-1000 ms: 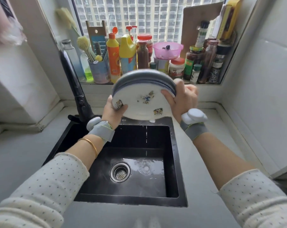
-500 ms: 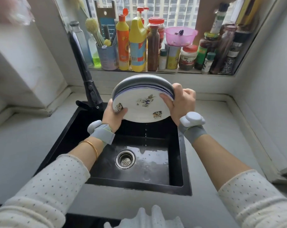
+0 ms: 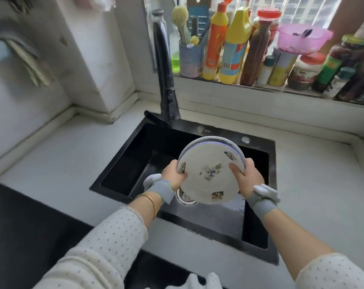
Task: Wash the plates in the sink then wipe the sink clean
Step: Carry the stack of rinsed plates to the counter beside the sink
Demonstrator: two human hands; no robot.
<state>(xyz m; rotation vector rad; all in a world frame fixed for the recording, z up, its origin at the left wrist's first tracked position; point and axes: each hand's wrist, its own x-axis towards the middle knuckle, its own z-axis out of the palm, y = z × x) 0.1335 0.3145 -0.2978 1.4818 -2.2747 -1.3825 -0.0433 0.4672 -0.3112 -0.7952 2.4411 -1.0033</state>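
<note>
A stack of white plates point(image 3: 210, 174) with small painted motifs hangs tilted above the black sink point(image 3: 135, 147), its face turned toward me. My left hand point(image 3: 173, 174) grips the stack's left edge, thumb on the front. My right hand point(image 3: 245, 176) grips the right edge, thumb across the face. The stack covers part of the metal drain point(image 3: 184, 198). Water shines on the sink floor.
A black faucet point(image 3: 166, 80) rises at the sink's back left. The windowsill behind carries detergent bottles point(image 3: 233, 49), a brush cup point(image 3: 190, 57), jars and a pink bowl point(image 3: 302, 38). White counter point(image 3: 58, 155) surrounds the sink. A cloth hangs at the far left wall.
Both hands have carried the plate stack down and nearer to me, from above the sink's back rim to over the drain. The camera has swung left and downward.
</note>
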